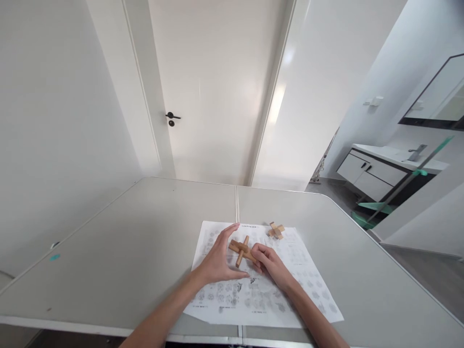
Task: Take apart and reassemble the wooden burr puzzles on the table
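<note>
A wooden interlocking puzzle (242, 248), made of crossed sticks, is held over a printed paper sheet (311, 270). My right hand (270, 261) has its fingers closed on the puzzle's right end. To the left, my left hand (219, 261) is open, thumb and fingers spread wide around the puzzle's left side without visibly gripping it. A second wooden puzzle (276, 231), a burr of crossed blocks, rests on the sheet's upper right part. Small printed drawings cover the paper, partly hidden by my hands and arms.
The sheet lies on a grey folding table (119, 256) with a seam down its middle. Beyond the far edge stands a white door (217, 92) with a black handle (172, 116). At right are a sink cabinet (377, 169) and a mirror (440, 92).
</note>
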Motion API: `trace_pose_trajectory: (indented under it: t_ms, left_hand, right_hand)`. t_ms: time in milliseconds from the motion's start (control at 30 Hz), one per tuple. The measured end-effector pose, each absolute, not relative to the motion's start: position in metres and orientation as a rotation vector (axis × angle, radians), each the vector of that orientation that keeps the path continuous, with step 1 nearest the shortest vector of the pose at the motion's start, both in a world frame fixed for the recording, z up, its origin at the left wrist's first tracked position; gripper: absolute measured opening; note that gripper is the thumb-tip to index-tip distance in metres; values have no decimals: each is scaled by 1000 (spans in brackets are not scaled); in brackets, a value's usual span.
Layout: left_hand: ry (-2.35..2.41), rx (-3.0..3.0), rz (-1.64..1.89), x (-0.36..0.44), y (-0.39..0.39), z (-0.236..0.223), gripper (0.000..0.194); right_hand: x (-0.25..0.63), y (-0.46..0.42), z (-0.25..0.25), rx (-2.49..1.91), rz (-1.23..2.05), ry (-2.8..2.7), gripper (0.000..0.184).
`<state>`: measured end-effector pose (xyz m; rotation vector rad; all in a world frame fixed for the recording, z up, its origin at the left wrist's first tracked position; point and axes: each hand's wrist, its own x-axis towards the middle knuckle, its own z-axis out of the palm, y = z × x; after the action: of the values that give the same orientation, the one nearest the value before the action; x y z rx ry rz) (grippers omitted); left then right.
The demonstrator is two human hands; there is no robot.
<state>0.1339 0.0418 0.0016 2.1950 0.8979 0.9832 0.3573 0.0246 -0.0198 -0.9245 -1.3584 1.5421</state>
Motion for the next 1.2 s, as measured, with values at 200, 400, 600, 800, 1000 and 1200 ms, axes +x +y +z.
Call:
trace_pose_trajectory:
  t_ms: [200, 400, 600, 800, 1000, 1200]
  left_hand:
    - [832, 1969, 820, 134, 44, 3, 117]
    - [848, 1993, 863, 136, 44, 6, 95]
    - [906, 2034, 891, 137, 45, 3, 92]
    - [958, 2035, 901, 138, 46, -2, 92]
    - [987, 2036, 892, 139, 47, -1, 89]
    - [979, 2067, 878, 139, 46, 2, 88]
  right_hand:
    - [357, 26, -21, -891, 1548, -1374, 44]
    - [356, 24, -16, -990, 1438, -1466, 49]
    - [354, 25, -20, -1044, 1384, -1476, 50]
    - [355, 26, -21, -1061, 1396, -1466, 46]
    - [352, 29, -23, -1106, 1319, -1411, 46]
    - [351, 29, -25, -1048, 1368, -1423, 47]
